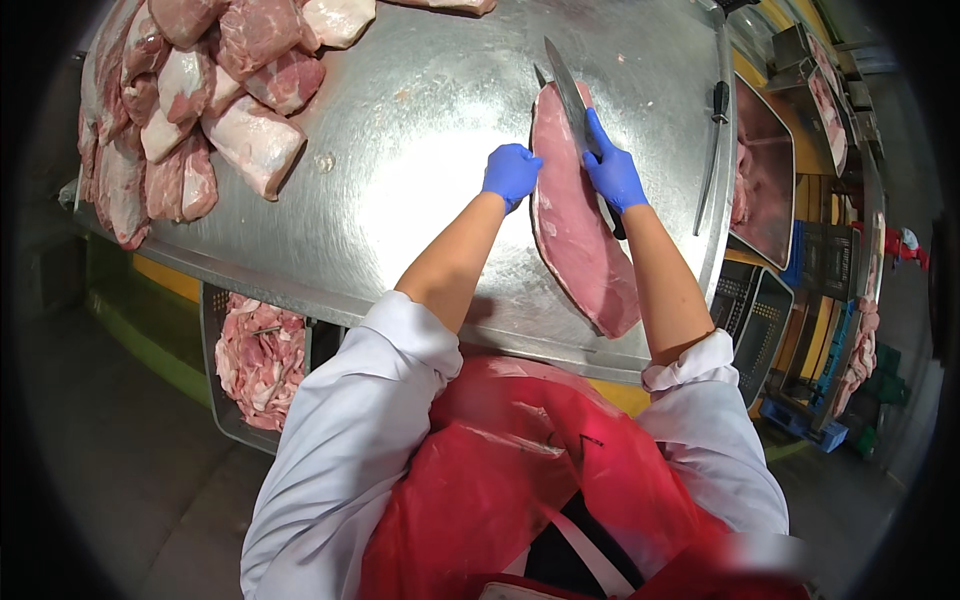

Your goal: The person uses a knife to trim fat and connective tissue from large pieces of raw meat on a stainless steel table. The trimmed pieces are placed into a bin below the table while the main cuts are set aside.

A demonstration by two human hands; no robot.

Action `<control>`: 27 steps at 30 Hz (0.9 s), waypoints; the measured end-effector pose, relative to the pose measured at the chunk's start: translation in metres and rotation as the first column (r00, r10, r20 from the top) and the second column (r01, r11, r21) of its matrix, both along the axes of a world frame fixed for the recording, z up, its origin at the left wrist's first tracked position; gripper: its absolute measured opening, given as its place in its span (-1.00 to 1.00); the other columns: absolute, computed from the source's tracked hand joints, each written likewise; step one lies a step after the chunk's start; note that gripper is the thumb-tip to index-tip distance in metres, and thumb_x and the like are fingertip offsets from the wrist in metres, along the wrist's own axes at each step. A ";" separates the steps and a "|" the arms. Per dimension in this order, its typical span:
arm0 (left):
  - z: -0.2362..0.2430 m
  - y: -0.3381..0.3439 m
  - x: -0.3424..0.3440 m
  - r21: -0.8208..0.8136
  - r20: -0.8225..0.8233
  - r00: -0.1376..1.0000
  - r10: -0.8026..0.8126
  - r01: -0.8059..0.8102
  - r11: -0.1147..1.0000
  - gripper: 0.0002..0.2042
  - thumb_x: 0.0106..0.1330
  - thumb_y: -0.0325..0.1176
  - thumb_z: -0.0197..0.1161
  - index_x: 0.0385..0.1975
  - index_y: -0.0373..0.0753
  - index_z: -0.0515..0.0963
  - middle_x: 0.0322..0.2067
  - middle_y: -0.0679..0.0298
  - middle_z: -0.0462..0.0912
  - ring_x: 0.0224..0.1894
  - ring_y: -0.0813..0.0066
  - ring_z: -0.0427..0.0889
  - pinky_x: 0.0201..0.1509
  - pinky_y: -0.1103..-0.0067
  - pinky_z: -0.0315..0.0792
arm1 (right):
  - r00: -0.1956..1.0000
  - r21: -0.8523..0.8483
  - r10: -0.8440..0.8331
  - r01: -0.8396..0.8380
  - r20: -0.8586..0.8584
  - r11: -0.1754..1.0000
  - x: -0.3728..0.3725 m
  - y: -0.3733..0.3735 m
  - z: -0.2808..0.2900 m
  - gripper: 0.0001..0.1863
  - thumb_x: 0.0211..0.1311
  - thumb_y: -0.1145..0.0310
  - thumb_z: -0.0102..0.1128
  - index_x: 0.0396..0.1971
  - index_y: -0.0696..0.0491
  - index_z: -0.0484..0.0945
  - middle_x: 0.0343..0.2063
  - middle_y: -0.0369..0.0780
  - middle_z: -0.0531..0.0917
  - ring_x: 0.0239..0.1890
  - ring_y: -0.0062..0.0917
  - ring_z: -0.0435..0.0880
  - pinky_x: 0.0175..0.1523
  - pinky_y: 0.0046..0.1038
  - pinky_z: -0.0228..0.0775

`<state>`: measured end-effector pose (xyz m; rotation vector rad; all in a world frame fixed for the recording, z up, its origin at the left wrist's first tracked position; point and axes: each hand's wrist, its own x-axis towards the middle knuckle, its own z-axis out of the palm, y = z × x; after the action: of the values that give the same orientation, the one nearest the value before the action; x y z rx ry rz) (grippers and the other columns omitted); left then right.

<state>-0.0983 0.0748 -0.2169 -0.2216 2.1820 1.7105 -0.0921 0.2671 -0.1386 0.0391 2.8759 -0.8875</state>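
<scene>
A long, pale pink pork loin lies lengthwise on the steel table in front of me. My left hand, in a blue glove, is closed at the loin's left edge and pinches it; the fingertips are partly hidden. In my right hand, also gloved in blue, is a knife. Its long blade points away from me over the far part of the loin, with a finger stretched along it. Part of the dark handle shows below that hand.
Many cut meat pieces are heaped at the table's far left. A crate of trimmings stands below the front edge. Along the right edge lies a second knife; beyond it are a steel tub with meat and dark crates.
</scene>
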 end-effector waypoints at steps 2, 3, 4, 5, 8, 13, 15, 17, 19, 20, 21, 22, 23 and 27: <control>-0.027 -0.001 -0.007 0.083 -0.019 0.998 0.056 -0.054 0.995 -0.86 0.27 -0.41 0.35 -0.45 -0.34 0.60 -0.51 0.27 0.59 -0.47 0.53 0.51 -0.33 0.52 0.47 | 1.000 0.064 -0.010 0.009 0.012 0.998 -0.001 -0.010 0.012 -0.16 0.26 0.37 0.05 0.52 -0.41 -0.01 -0.25 0.16 0.68 -0.22 0.04 0.70 -0.01 -0.10 0.50; -0.031 -0.002 -0.008 0.092 0.011 0.999 0.052 -0.053 0.994 -0.85 0.26 -0.37 0.35 -0.41 -0.34 0.63 -0.47 0.19 0.63 -0.42 0.43 0.57 -0.26 0.46 0.49 | 0.999 0.094 -0.025 0.023 0.022 0.995 0.001 -0.014 0.016 -0.16 0.26 0.36 0.04 0.52 -0.40 -0.02 -0.25 0.16 0.69 -0.23 0.04 0.70 -0.02 -0.10 0.50; -0.034 -0.004 -0.008 0.098 0.042 0.998 0.048 -0.052 0.994 -0.83 0.24 -0.33 0.34 -0.38 -0.33 0.65 -0.42 0.11 0.68 -0.36 0.32 0.63 -0.19 0.41 0.51 | 0.997 0.042 -0.075 0.074 0.028 0.996 0.006 -0.023 0.024 -0.16 0.26 0.36 0.06 0.52 -0.39 -0.01 -0.27 0.15 0.69 -0.25 0.01 0.71 -0.04 -0.12 0.52; -0.037 -0.007 -0.009 0.104 0.073 0.996 0.046 -0.053 0.993 -0.80 0.23 -0.29 0.34 -0.35 -0.32 0.67 -0.38 0.03 0.72 -0.30 0.21 0.69 -0.13 0.36 0.54 | 0.992 -0.009 -0.123 0.123 0.035 0.992 0.011 -0.035 0.031 -0.16 0.26 0.37 0.08 0.52 -0.37 0.00 -0.28 0.15 0.70 -0.26 -0.02 0.73 -0.05 -0.15 0.54; -0.037 -0.013 -0.005 0.219 0.082 0.995 0.062 -0.078 0.973 -0.82 0.25 -0.31 0.30 -0.34 -0.31 0.68 -0.43 0.08 0.71 -0.36 0.29 0.67 -0.20 0.39 0.53 | 0.988 -0.025 -0.130 0.132 0.079 0.991 0.022 -0.067 0.038 -0.19 0.28 0.38 0.06 0.52 -0.32 0.02 -0.36 0.19 0.68 -0.35 0.00 0.72 -0.13 -0.15 0.56; -0.018 -0.013 -0.001 0.230 0.063 0.997 0.047 -0.060 0.971 -0.89 0.27 -0.43 0.25 -0.40 -0.34 0.62 -0.50 0.20 0.63 -0.46 0.44 0.58 -0.34 0.50 0.47 | 1.000 0.142 0.028 -0.029 0.009 0.989 0.041 -0.073 -0.003 -0.20 0.28 0.37 0.00 0.52 -0.22 -0.01 -0.43 0.16 0.65 -0.39 0.08 0.67 -0.21 -0.09 0.50; -0.016 -0.017 -0.001 0.192 0.031 0.999 0.042 -0.047 0.980 -0.90 0.29 -0.46 0.26 -0.42 -0.35 0.60 -0.51 0.24 0.61 -0.49 0.51 0.55 -0.37 0.54 0.45 | 0.993 0.179 0.039 -0.059 0.113 0.982 0.066 -0.073 0.005 -0.20 0.28 0.40 -0.01 0.52 -0.19 -0.01 -0.44 0.16 0.65 -0.43 0.06 0.67 -0.24 -0.09 0.48; -0.017 -0.024 0.000 0.102 -0.016 0.999 0.033 -0.031 0.994 -0.84 0.31 -0.36 0.25 -0.39 -0.34 0.63 -0.48 0.13 0.66 -0.44 0.39 0.62 -0.29 0.45 0.50 | 0.977 0.160 0.051 -0.085 0.205 0.984 0.104 -0.075 0.023 -0.22 0.30 0.42 -0.03 0.52 -0.18 -0.01 -0.44 0.17 0.65 -0.47 0.04 0.66 -0.26 -0.09 0.47; -0.010 -0.027 0.002 0.111 -0.035 0.999 0.031 -0.027 0.994 -0.80 0.33 -0.31 0.24 -0.37 -0.34 0.64 -0.47 0.08 0.69 -0.42 0.32 0.65 -0.25 0.41 0.53 | 0.956 0.098 0.063 -0.095 0.288 0.991 0.136 -0.069 0.042 -0.25 0.34 0.42 -0.07 0.52 -0.18 -0.01 -0.44 0.17 0.65 -0.49 0.02 0.65 -0.27 -0.10 0.46; -0.006 -0.030 0.004 0.159 -0.030 0.999 0.038 -0.032 0.987 -0.80 0.35 -0.31 0.24 -0.37 -0.34 0.64 -0.46 0.08 0.69 -0.43 0.32 0.65 -0.25 0.42 0.53 | 0.959 0.121 0.069 -0.106 0.276 0.987 0.129 -0.071 0.045 -0.25 0.34 0.43 -0.07 0.52 -0.18 -0.01 -0.45 0.16 0.65 -0.49 0.01 0.66 -0.26 -0.11 0.46; 0.000 -0.030 0.009 0.201 -0.024 0.999 0.036 -0.031 0.979 -0.80 0.36 -0.31 0.23 -0.36 -0.34 0.63 -0.46 0.07 0.69 -0.43 0.31 0.65 -0.25 0.42 0.53 | 0.962 0.138 0.070 -0.109 0.264 0.984 0.116 -0.076 0.046 -0.25 0.34 0.43 -0.08 0.53 -0.17 -0.01 -0.46 0.15 0.65 -0.48 0.00 0.66 -0.26 -0.12 0.47; 0.006 -0.029 0.013 0.215 -0.060 0.998 0.031 -0.017 0.976 -0.80 0.38 -0.32 0.23 -0.36 -0.35 0.62 -0.48 0.12 0.68 -0.45 0.39 0.61 -0.28 0.46 0.50 | 0.966 0.158 0.071 -0.113 0.249 0.981 0.102 -0.080 0.046 -0.25 0.35 0.44 -0.08 0.53 -0.17 -0.01 -0.46 0.15 0.65 -0.48 -0.02 0.66 -0.26 -0.13 0.47; 0.010 -0.026 0.016 0.224 -0.098 0.995 0.024 -0.002 0.975 -0.80 0.41 -0.32 0.23 -0.36 -0.35 0.61 -0.51 0.17 0.66 -0.47 0.47 0.58 -0.31 0.49 0.48 | 0.972 0.197 0.069 -0.115 0.225 0.974 0.088 -0.082 0.037 -0.25 0.34 0.43 -0.07 0.53 -0.16 -0.01 -0.45 0.14 0.66 -0.48 -0.03 0.67 -0.26 -0.14 0.47; 0.026 -0.032 0.028 0.076 -0.205 0.978 0.029 -0.013 0.997 -0.80 0.44 -0.33 0.20 -0.34 -0.35 0.57 -0.52 0.23 0.63 -0.49 0.56 0.54 -0.32 0.50 0.47 | 0.964 0.224 0.088 -0.147 0.251 0.964 0.095 -0.076 0.033 -0.25 0.34 0.44 -0.06 0.52 -0.14 0.01 -0.37 0.15 0.67 -0.45 -0.05 0.67 -0.24 -0.14 0.49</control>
<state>-0.0706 0.0431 -0.1906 -0.0493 2.2606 1.8984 0.0026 0.1912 -0.1060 -0.0025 2.7076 -0.4722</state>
